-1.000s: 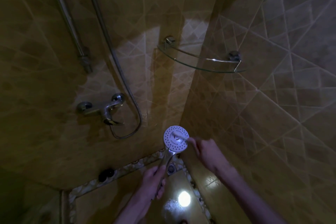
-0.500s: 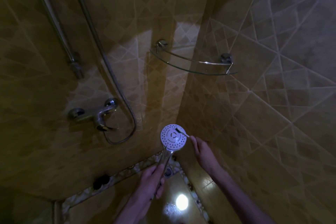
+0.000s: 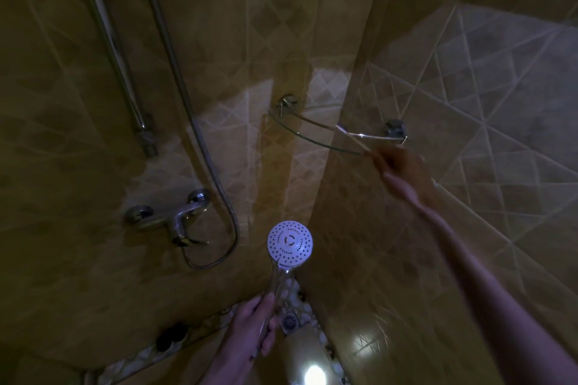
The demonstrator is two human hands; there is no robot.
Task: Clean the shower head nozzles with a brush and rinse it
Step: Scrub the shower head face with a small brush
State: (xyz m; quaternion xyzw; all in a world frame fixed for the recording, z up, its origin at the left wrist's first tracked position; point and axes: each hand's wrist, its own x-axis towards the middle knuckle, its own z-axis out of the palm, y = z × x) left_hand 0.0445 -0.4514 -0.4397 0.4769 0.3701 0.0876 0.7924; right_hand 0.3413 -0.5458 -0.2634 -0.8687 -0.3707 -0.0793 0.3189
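The round white shower head [image 3: 290,243] faces up at me, its nozzle face bare. My left hand [image 3: 257,323] grips its chrome handle low in the view. My right hand [image 3: 398,164] is raised to the glass corner shelf [image 3: 300,134] and pinches the thin brush [image 3: 355,141], whose bristle end lies over the shelf rim. The brush is well clear of the shower head. The hand is motion-blurred.
A chrome mixer tap [image 3: 175,216] is on the left wall, with the hose [image 3: 200,147] looping under it and a riser rail [image 3: 119,56] beside it. A floor drain [image 3: 289,322] sits in the corner below. A bright light reflects off the wet floor [image 3: 314,373].
My right hand lifted the brush off the shower head's face and swung it up and right to the glass shelf. The left hand kept the shower head nearly still.
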